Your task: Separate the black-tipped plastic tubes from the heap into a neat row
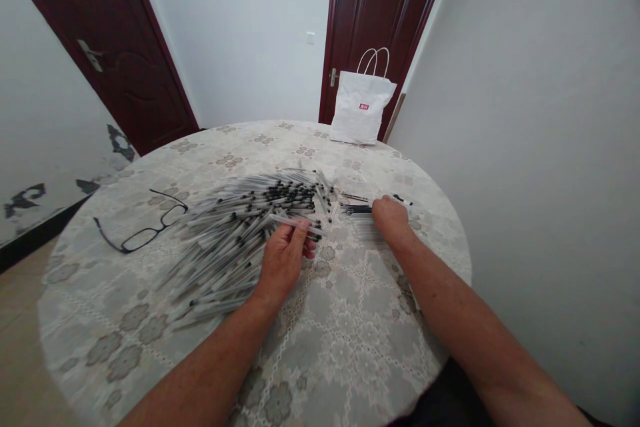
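Observation:
My left hand point(283, 257) pinches a translucent pen barrel point(284, 219) between thumb and fingers, above the right edge of a big pile of pens point(225, 230). Those pens are clear-bodied with black ends and lie spread out in many directions. On the right, my right hand point(390, 215) is closed, its fingers curled down at the end of a bunch of thin dark pen refills point(358, 209). What its fingertips hold is hidden behind the hand. Just below it, a row of clear tubes point(367, 231) lies side by side on the tablecloth.
A round table with a patterned lace tablecloth point(345, 320) carries everything. Black-framed glasses point(143, 238) lie open at the left. Small black pieces point(403, 199) lie beyond my right hand. A white paper bag point(361, 110) stands at the far edge. A wall rises close on the right.

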A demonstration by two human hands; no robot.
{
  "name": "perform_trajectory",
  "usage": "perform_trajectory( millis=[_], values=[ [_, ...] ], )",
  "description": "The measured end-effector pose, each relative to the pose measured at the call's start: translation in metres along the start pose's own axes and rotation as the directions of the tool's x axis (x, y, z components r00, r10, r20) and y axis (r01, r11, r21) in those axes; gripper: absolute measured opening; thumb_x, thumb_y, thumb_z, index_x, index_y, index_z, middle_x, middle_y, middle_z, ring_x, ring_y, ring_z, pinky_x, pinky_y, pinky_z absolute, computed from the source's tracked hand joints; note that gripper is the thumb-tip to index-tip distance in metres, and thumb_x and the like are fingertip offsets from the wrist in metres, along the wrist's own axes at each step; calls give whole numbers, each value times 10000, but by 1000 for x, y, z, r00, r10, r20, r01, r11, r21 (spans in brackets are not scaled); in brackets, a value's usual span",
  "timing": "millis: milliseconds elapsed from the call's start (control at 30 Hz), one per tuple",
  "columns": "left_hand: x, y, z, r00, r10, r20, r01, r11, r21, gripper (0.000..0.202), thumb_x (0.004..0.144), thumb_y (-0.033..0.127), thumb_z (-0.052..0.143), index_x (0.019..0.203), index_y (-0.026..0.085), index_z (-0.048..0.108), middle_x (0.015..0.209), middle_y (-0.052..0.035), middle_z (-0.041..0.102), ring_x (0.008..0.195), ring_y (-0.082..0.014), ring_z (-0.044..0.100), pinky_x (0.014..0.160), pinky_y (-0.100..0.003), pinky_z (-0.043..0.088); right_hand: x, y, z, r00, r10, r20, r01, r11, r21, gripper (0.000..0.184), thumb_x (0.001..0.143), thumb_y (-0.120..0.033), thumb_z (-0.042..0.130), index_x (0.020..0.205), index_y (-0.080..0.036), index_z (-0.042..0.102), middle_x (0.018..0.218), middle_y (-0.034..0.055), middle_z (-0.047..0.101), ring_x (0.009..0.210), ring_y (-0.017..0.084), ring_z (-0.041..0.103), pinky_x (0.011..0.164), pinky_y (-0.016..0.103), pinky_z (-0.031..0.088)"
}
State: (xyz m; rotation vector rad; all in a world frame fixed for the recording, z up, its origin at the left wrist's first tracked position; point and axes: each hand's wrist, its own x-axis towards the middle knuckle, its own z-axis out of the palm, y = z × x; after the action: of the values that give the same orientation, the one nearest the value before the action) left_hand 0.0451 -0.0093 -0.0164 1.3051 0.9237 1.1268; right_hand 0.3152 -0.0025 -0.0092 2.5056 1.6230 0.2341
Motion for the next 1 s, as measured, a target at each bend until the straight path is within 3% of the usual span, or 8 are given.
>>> perform_trajectory(
  millis=[167,267,367,467,667,767,833,1000],
  values=[
    [0,0,2,1000,3,18,-3,1000,-23,375,863,532,664,982,177,657,692,-10,666,556,-147,618,515,-239,507,-19,-3,-11,1000,4,-13,-4,1000,21,338,958,-98,426,1113,-122,725,1106,204,682,989,260,713,828,317,521],
    [-1,-1,4,999,0,33,2,999,-54,342,824,483,722,975,188,642,725,-9,687,576,-150,635,522,-240,513,-44,-12,-24,988,-126,-91,143,969,203,292,997,-213,456,1111,-167,721,1071,156,711,1020,248,688,880,322,498],
    [-4,1,5,997,-6,74,6,1000,-2,311,808,458,740,928,182,659,713,-18,699,598,-164,656,541,-251,523,-74,-27,-36,880,-370,-297,473,722,504,246,990,-275,533,1138,-186,708,1082,100,728,1034,210,664,928,306,473],
    [-6,4,5,991,15,130,-24,997,68,262,826,436,727,891,183,700,722,-25,709,634,-168,671,573,-253,535,-94,-44,-38,781,-452,-431,618,463,635,216,983,-239,550,1128,-197,704,1037,71,732,975,183,659,878,294,476],
    [-5,7,4,989,38,141,-45,998,49,254,826,426,730,902,184,745,817,-50,742,685,-177,684,625,-269,564,-100,-57,-29,770,-417,-482,623,332,708,295,952,-229,604,1243,-213,647,1006,52,715,842,155,644,784,271,484],
    [-6,9,4,993,24,116,-28,999,38,305,802,446,751,944,177,732,810,-50,741,667,-181,686,616,-279,568,-95,-48,-28,732,-455,-508,674,368,641,288,974,-222,571,1256,-225,631,1041,56,706,914,167,641,833,281,480],
    [-5,9,4,997,31,74,-35,998,52,321,821,448,734,1005,186,706,751,-26,721,627,-172,676,585,-267,553,-86,-34,-28,737,-489,-467,674,484,557,256,993,-223,533,1222,-226,647,1093,68,695,975,180,638,866,290,475],
    [-1,8,-2,996,93,-6,-92,992,86,277,893,452,643,974,190,675,687,-2,680,566,-150,645,560,-249,529,-53,13,-19,945,-202,-258,275,917,290,272,999,-196,466,1163,-212,682,1203,100,641,1012,204,644,827,277,477]
  ],
)
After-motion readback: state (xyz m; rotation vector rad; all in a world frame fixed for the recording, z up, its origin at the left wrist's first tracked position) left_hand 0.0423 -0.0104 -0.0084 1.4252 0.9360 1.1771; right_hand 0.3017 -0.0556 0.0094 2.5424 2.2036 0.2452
